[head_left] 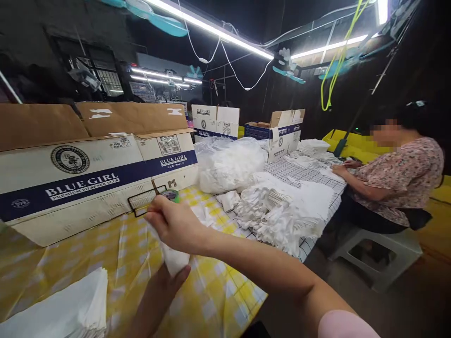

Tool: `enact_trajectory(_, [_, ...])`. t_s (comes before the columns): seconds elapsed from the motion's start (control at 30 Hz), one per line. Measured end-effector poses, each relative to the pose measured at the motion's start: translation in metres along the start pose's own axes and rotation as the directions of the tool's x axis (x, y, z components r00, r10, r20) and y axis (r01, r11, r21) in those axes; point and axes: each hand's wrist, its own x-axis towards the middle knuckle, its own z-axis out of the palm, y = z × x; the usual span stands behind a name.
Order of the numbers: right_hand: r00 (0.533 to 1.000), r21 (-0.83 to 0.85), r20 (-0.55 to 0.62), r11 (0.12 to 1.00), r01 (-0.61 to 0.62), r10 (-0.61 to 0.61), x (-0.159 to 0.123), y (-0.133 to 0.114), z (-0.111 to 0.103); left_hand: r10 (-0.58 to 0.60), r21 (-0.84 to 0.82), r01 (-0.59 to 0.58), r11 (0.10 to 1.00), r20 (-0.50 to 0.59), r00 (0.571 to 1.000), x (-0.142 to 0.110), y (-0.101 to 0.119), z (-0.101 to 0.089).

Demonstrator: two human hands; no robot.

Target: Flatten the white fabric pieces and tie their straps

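My left hand (165, 286) is wrapped round a folded white cloth bundle (176, 258) from below, low over the yellow checked tablecloth. Just above it my right hand (176, 225) is closed in a pinch against the bundle's upper end; what lies between those fingers is hidden. A thin brown strip (155, 187) shows right above the fist. Behind the right hand stand a black wire frame (136, 204) and a green-edged tape roll (171, 195). More white cloth (203, 216) lies on the table beyond my right wrist. A neat stack of white cloths (59, 307) sits at the lower left.
Large beer cartons (84, 173) line the table's far left side. A clear plastic bag (230, 164) and a heaped pile of white cloths (282, 211) are further right. A co-worker (394, 173) sits on a grey stool (384, 249), handling white cloth at the table's right edge.
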Motion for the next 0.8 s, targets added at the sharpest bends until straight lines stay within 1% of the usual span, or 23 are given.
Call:
enact_trajectory(0.03, [1.000,0.015,0.002,1.000,-0.009,0.008,-0.005,-0.006,-0.011,0.005,0.035,-0.007,0.999,0.074,0.997,-0.004,0.005,0.002])
enact_trajectory(0.1, [0.999,0.048,-0.036,0.998,-0.036,0.038,-0.012,-0.006,-0.033,-0.003,-0.037,0.010,0.999,0.177,0.984,-0.015,0.011,-0.005])
enact_trajectory(0.17, [0.994,0.096,-0.062,0.992,-0.081,0.087,-0.013,0.005,-0.054,0.012,-0.153,0.020,0.988,0.204,0.979,-0.028,0.016,-0.022])
enact_trajectory(0.2, [0.992,0.126,-0.037,0.985,-0.115,0.121,-0.013,0.014,-0.063,0.017,-0.210,0.029,0.977,0.215,0.976,-0.035,0.020,-0.033])
enact_trajectory(0.23, [0.986,0.148,0.019,0.975,-0.168,0.167,-0.013,0.024,-0.069,0.019,-0.262,0.042,0.964,0.228,0.974,-0.042,0.025,-0.044])
enact_trajectory(0.27, [0.972,0.156,0.088,0.961,-0.230,0.218,-0.012,0.035,-0.073,0.012,-0.296,0.065,0.953,0.253,0.967,-0.048,0.029,-0.053])
enact_trajectory(0.3, [0.949,0.133,0.176,0.949,-0.287,0.262,-0.013,0.046,-0.073,-0.005,-0.307,0.096,0.947,0.285,0.959,-0.052,0.033,-0.060])
enact_trajectory(0.37, [0.888,0.008,0.281,0.924,-0.382,0.364,-0.016,0.067,-0.065,-0.065,-0.241,0.154,0.958,0.341,0.938,-0.056,0.036,-0.066])
enact_trajectory(0.4, [0.867,-0.048,0.297,0.913,-0.405,0.400,-0.019,0.077,-0.057,-0.103,-0.162,0.162,0.973,0.327,0.940,-0.055,0.033,-0.066])
enact_trajectory(0.43, [0.852,-0.100,0.295,0.901,-0.423,0.433,-0.024,0.087,-0.048,-0.128,-0.058,0.150,0.987,0.283,0.951,-0.052,0.027,-0.064])
enact_trajectory(0.47, [0.845,-0.140,0.283,0.891,-0.432,0.454,-0.030,0.096,-0.039,-0.126,0.064,0.115,0.991,0.210,0.970,-0.048,0.017,-0.061])
enact_trajectory(0.5, [0.843,-0.173,0.263,0.883,-0.437,0.469,-0.037,0.104,-0.029,-0.093,0.197,0.070,0.978,0.111,0.989,-0.044,0.006,-0.057])
enact_trajectory(0.53, [0.842,-0.210,0.244,0.874,-0.438,0.481,-0.046,0.112,-0.021,-0.031,0.329,0.019,0.944,0.032,0.999,-0.041,-0.006,-0.054])
enact_trajectory(0.57, [0.845,-0.245,0.224,0.867,-0.434,0.486,-0.055,0.118,-0.012,0.034,0.446,-0.016,0.895,-0.031,0.999,-0.038,-0.019,-0.052])
enact_trajectory(0.6, [0.850,-0.273,0.210,0.864,-0.423,0.482,-0.064,0.122,-0.004,0.076,0.532,-0.035,0.846,-0.057,0.995,-0.036,-0.031,-0.051])
enact_trajectory(0.63, [0.859,-0.292,0.206,0.867,-0.403,0.469,-0.074,0.125,0.003,0.097,0.585,-0.043,0.810,-0.061,0.993,-0.035,-0.040,-0.050])
enact_trajectory(0.7, [0.878,-0.310,0.226,0.886,-0.345,0.421,-0.091,0.124,0.020,0.084,0.620,-0.032,0.784,-0.056,0.995,-0.034,-0.053,-0.050])
enact_trajectory(0.8, [0.900,-0.303,0.290,0.923,-0.237,0.326,-0.110,0.111,0.050,0.059,0.618,0.000,0.787,-0.075,0.995,-0.032,-0.055,-0.049])
